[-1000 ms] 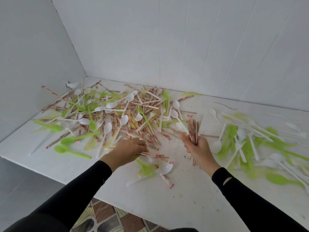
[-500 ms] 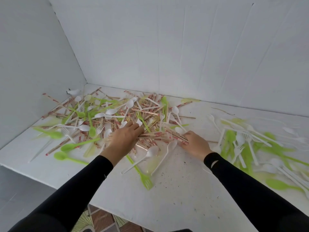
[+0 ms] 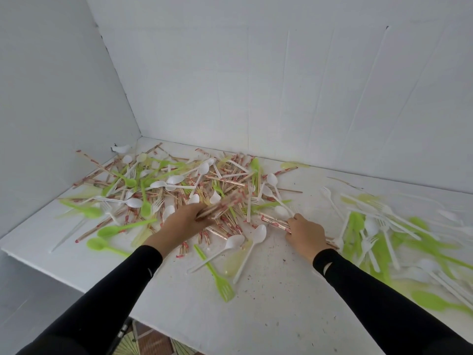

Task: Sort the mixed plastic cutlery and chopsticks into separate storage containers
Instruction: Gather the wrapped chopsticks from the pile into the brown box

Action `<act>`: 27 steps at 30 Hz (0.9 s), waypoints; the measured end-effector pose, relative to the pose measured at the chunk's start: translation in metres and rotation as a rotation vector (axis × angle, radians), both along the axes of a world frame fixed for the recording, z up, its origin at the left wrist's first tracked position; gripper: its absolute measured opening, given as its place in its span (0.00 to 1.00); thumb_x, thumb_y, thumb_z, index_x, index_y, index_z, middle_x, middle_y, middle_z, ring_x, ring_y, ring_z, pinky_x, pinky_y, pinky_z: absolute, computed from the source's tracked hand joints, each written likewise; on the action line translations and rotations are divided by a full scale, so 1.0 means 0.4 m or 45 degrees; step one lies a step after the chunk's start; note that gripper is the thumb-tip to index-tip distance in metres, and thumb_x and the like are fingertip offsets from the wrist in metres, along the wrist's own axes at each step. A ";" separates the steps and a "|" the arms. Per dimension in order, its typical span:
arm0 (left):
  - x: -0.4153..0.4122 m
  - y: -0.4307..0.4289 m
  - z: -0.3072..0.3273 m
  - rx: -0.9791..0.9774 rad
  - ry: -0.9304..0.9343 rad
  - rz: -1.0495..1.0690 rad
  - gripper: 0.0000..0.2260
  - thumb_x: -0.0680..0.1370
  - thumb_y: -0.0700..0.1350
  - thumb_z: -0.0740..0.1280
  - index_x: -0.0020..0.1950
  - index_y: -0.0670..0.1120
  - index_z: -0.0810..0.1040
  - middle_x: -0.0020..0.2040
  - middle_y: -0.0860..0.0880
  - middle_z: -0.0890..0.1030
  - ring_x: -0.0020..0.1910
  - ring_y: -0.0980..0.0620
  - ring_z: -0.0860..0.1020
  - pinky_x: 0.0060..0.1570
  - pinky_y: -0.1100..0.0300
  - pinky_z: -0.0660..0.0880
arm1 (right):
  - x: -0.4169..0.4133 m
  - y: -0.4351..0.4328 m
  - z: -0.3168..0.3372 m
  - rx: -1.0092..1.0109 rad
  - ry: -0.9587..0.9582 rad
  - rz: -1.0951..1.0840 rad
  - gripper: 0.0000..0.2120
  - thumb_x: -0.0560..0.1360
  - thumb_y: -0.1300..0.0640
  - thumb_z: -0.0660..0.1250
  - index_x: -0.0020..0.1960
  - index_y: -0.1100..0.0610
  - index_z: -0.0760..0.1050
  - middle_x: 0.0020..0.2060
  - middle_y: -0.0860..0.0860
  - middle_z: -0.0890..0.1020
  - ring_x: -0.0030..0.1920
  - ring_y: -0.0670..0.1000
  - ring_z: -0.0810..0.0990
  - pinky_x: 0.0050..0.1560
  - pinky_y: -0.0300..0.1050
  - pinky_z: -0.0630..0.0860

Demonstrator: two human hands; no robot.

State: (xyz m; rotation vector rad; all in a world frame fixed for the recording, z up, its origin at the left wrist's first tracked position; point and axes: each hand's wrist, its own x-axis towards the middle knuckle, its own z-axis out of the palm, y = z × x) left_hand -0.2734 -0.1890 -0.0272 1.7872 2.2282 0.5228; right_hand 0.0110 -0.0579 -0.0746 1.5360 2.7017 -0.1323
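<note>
Now | left hand [image 3: 183, 222] grips blurred chopstick bundle [image 3: 225, 204] | right hand [image 3: 304, 233] grips red-printed wrapped chopsticks [image 3: 275, 222]

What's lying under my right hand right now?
A bundle of wrapped chopsticks runs under the right hand, which grips it; its ends stick out on both sides. The stretch beneath the palm is covered, so the number of sticks cannot be told.

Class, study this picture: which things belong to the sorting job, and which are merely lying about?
Job: wrapped chopsticks in the left hand and right hand; white spoons; green fork; white forks.
Lying about: white scrap by the wall; dark specks on the table; patterned floor.
</note>
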 end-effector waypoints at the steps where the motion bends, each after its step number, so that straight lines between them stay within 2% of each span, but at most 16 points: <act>1: 0.004 -0.001 -0.011 -0.075 0.069 0.009 0.09 0.77 0.56 0.70 0.45 0.52 0.78 0.34 0.54 0.77 0.32 0.58 0.74 0.32 0.61 0.69 | 0.004 -0.001 -0.001 -0.003 -0.014 -0.014 0.11 0.81 0.52 0.59 0.60 0.54 0.73 0.52 0.50 0.74 0.39 0.51 0.75 0.39 0.43 0.70; 3: 0.016 0.001 -0.035 -0.163 0.124 0.003 0.07 0.77 0.58 0.68 0.46 0.55 0.79 0.36 0.56 0.78 0.35 0.57 0.76 0.34 0.60 0.73 | 0.013 -0.001 0.002 -0.004 -0.028 -0.048 0.10 0.80 0.52 0.60 0.59 0.55 0.72 0.51 0.50 0.74 0.38 0.51 0.74 0.38 0.43 0.70; 6: 0.032 0.009 -0.064 -0.201 0.078 -0.020 0.05 0.79 0.52 0.67 0.52 0.54 0.80 0.42 0.58 0.77 0.47 0.52 0.79 0.46 0.53 0.77 | 0.019 -0.001 0.010 -0.029 -0.017 -0.084 0.10 0.80 0.51 0.61 0.57 0.56 0.71 0.46 0.49 0.71 0.38 0.51 0.74 0.38 0.44 0.69; 8: 0.043 0.011 -0.070 -0.239 0.111 -0.052 0.08 0.79 0.49 0.67 0.57 0.54 0.80 0.48 0.55 0.78 0.52 0.50 0.79 0.49 0.54 0.76 | 0.019 -0.003 0.013 -0.055 -0.014 -0.082 0.10 0.80 0.53 0.60 0.58 0.56 0.71 0.45 0.49 0.70 0.39 0.51 0.73 0.38 0.44 0.68; 11: 0.054 0.013 -0.078 -0.281 0.179 -0.124 0.15 0.78 0.53 0.69 0.64 0.54 0.77 0.54 0.52 0.77 0.54 0.49 0.77 0.48 0.56 0.72 | 0.019 -0.003 0.017 -0.147 0.030 -0.114 0.08 0.78 0.54 0.62 0.56 0.55 0.71 0.43 0.49 0.73 0.41 0.51 0.74 0.41 0.44 0.71; 15: 0.068 0.016 -0.091 -0.232 0.210 -0.177 0.13 0.80 0.52 0.67 0.62 0.49 0.78 0.50 0.53 0.72 0.51 0.49 0.77 0.44 0.58 0.69 | 0.025 -0.009 0.029 -0.222 -0.023 -0.131 0.08 0.76 0.50 0.65 0.48 0.55 0.71 0.40 0.49 0.75 0.40 0.51 0.76 0.39 0.43 0.69; 18: 0.079 0.023 -0.087 -0.041 0.183 -0.196 0.09 0.80 0.46 0.66 0.58 0.44 0.79 0.51 0.48 0.76 0.52 0.46 0.76 0.46 0.60 0.65 | 0.026 -0.010 0.039 -0.226 -0.031 -0.127 0.09 0.76 0.49 0.65 0.49 0.55 0.73 0.41 0.49 0.76 0.39 0.52 0.75 0.37 0.42 0.68; 20: 0.084 0.034 -0.076 0.075 0.195 -0.138 0.08 0.80 0.43 0.65 0.57 0.46 0.79 0.52 0.50 0.78 0.53 0.48 0.72 0.50 0.57 0.58 | 0.029 -0.002 0.057 -0.271 -0.017 -0.117 0.11 0.76 0.48 0.66 0.51 0.55 0.72 0.41 0.50 0.76 0.39 0.52 0.75 0.33 0.41 0.66; 22: 0.090 0.052 -0.056 0.119 0.103 -0.036 0.06 0.81 0.46 0.64 0.56 0.49 0.78 0.50 0.55 0.78 0.54 0.53 0.67 0.51 0.57 0.52 | 0.037 0.007 0.078 -0.368 -0.015 -0.077 0.11 0.76 0.48 0.66 0.49 0.55 0.71 0.40 0.49 0.75 0.39 0.51 0.75 0.32 0.40 0.65; 24: 0.100 0.067 -0.030 0.142 -0.077 -0.026 0.05 0.82 0.46 0.64 0.53 0.48 0.77 0.43 0.53 0.79 0.46 0.53 0.72 0.53 0.56 0.57 | 0.043 0.010 0.093 -0.469 0.020 -0.037 0.09 0.77 0.49 0.65 0.48 0.54 0.71 0.38 0.48 0.74 0.38 0.50 0.74 0.33 0.40 0.65; 26: 0.109 0.079 -0.008 0.238 -0.252 -0.072 0.03 0.82 0.43 0.64 0.52 0.45 0.76 0.36 0.54 0.77 0.35 0.54 0.75 0.43 0.58 0.69 | 0.047 0.013 0.100 -0.511 0.116 -0.009 0.06 0.78 0.50 0.63 0.47 0.53 0.73 0.40 0.49 0.78 0.40 0.50 0.77 0.34 0.41 0.67; 27: 0.112 0.083 0.001 0.284 -0.297 -0.085 0.02 0.82 0.42 0.64 0.51 0.45 0.76 0.35 0.54 0.78 0.33 0.54 0.75 0.38 0.59 0.71 | 0.048 0.013 0.107 -0.520 0.172 0.000 0.07 0.78 0.50 0.62 0.46 0.52 0.74 0.41 0.48 0.81 0.40 0.50 0.78 0.34 0.41 0.68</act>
